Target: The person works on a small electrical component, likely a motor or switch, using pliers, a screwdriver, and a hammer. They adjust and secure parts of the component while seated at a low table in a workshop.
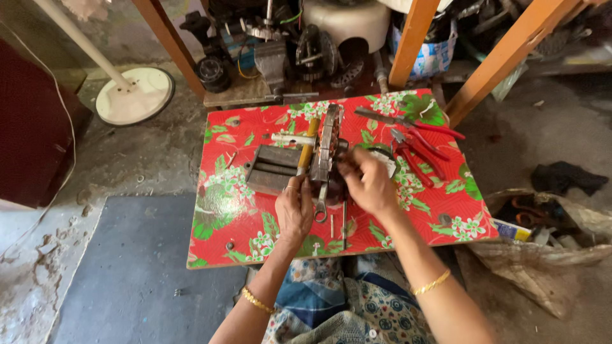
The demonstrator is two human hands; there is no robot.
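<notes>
A small table with a red flowered cover (236, 223) stands in front of me. On it a round metal motor core (326, 148) stands on edge over a grey ribbed metal block (273, 167). My left hand (294, 209) grips the near edge of the core, beside a yellow-handled tool (306, 151). My right hand (370, 181) is closed against the right face of the core, fingers pinched at its windings; what they pinch is hidden. A spanner (320, 207) lies between my hands.
Red-handled pliers (414, 151) and scissors (408, 121) lie at the table's right. Motor parts crowd a low shelf (268, 44) behind, between orange wooden legs (411, 38). A white fan base (134, 94) stands far left, an open sack of scrap (542, 236) on the right.
</notes>
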